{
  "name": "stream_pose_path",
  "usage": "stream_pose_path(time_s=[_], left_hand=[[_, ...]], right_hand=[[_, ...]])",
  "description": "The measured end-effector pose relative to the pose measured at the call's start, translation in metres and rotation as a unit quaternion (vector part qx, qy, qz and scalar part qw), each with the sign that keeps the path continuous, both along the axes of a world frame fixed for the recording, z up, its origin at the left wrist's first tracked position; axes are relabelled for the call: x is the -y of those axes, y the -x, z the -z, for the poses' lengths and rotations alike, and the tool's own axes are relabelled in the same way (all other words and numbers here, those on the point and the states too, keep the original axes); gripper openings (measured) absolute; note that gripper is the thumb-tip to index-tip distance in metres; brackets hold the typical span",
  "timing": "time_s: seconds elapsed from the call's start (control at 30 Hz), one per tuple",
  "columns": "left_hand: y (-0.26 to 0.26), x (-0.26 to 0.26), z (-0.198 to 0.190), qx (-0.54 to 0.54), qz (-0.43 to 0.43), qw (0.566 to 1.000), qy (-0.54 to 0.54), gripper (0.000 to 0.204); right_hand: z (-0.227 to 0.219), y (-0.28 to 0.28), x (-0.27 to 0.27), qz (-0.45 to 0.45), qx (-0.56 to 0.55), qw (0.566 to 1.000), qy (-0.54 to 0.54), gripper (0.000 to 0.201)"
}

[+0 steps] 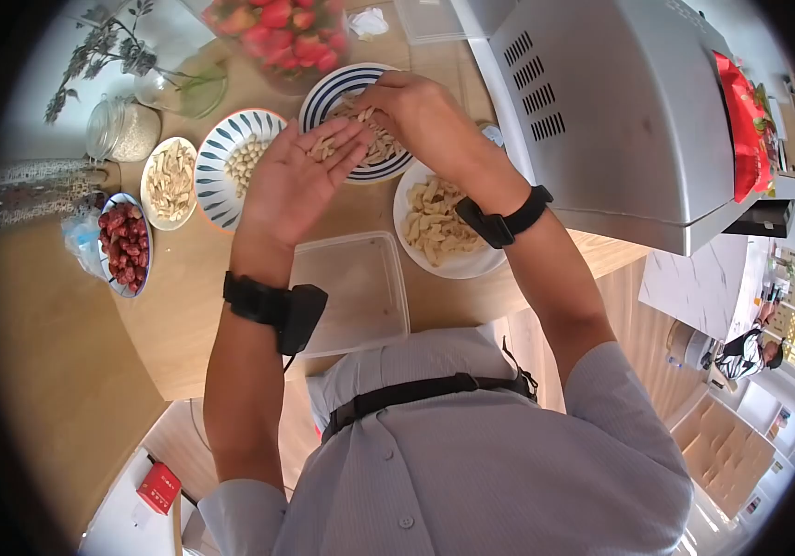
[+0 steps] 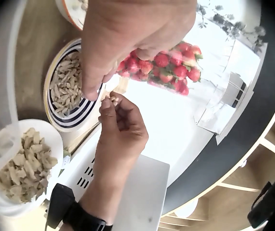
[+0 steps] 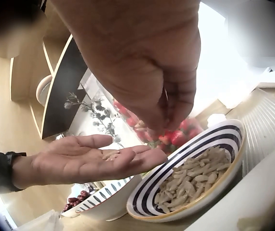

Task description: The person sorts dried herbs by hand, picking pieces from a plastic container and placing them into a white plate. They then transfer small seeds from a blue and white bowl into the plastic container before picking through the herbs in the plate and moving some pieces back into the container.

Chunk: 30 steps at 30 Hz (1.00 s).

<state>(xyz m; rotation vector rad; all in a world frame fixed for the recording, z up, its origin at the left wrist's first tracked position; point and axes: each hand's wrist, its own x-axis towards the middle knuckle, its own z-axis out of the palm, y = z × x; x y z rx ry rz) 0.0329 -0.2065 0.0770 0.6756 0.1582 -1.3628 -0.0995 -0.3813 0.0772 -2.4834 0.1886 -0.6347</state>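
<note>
My left hand [image 1: 300, 181] is held palm up with straight fingers, a few pale pieces [image 3: 109, 155] lying on it. Close by, my right hand [image 1: 425, 120] has its fingers curled, and in the left wrist view its thumb and fingertips pinch small pale pieces [image 2: 113, 99]. Both hands are over or beside the blue-striped bowl [image 3: 234, 137], which holds pale elongated pieces [image 3: 195, 178]. Left of it in the head view stands a bowl with dark dashes [image 1: 214, 190] holding small round pale pieces [image 1: 243, 165].
A clear plastic container [image 1: 351, 292] lies nearest the body. Around the bowls are a white plate of pale chunks [image 1: 439, 227], a dish of slivers [image 1: 172, 181], a bowl of dark red fruit [image 1: 125, 243], a jar [image 1: 124, 132], strawberries [image 1: 277, 32] and a grey appliance [image 1: 611, 120].
</note>
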Motion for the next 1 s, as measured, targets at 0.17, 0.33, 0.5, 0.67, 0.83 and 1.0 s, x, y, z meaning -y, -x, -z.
stream_pose_path(time_s=[0.17,0.33,0.5,0.67,0.83,1.0], left_hand=[[-0.012,0.009,0.004,0.015,0.015,1.0,-0.008,0.064],[-0.021,0.013,0.011,0.009,0.023,1.0,0.013,0.067],[-0.018,0.016,0.003,0.003,0.011,1.0,-0.022,0.07],[-0.016,0.015,-0.003,0.002,0.013,1.0,-0.009,0.073],[-0.015,0.005,-0.005,-0.002,0.003,1.0,0.029,0.075],[-0.019,-0.03,0.004,-0.023,0.029,0.987,0.157,0.072]], right_hand=[[0.013,-0.005,0.01,0.011,-0.037,0.999,0.021,0.023],[0.017,-0.005,0.008,0.04,-0.06,0.997,0.037,0.022],[0.009,-0.003,-0.002,0.055,-0.012,0.998,0.023,0.026],[0.009,0.003,-0.01,0.057,-0.012,0.998,0.008,0.031],[0.018,0.013,-0.012,0.078,0.01,0.997,-0.002,0.03],[0.015,0.041,-0.031,0.075,0.058,0.992,-0.085,0.017]])
